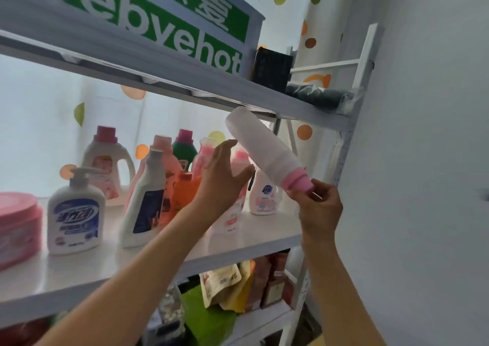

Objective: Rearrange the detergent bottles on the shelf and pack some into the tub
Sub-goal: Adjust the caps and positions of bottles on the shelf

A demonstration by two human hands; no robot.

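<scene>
Your right hand pinches pink cap of tilted white bottle; left hand spread, at bottle's 8 o'clock. Shelf crowded; packing not begun, as far as shown.

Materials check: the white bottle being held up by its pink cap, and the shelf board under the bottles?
White bottle: looks like matte, slightly translucent plastic; backlight glows through its body. Its pink cap, pinched by the right hand, looks like opaque smooth plastic. Shelf board: smooth white, faint sheen; painted metal or laminate, cannot tell which.

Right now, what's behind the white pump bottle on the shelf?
Behind the white pump bottle: a white handled jug with a pink cap, standing upright. The jug's lower left is covered by the pump bottle.
</scene>
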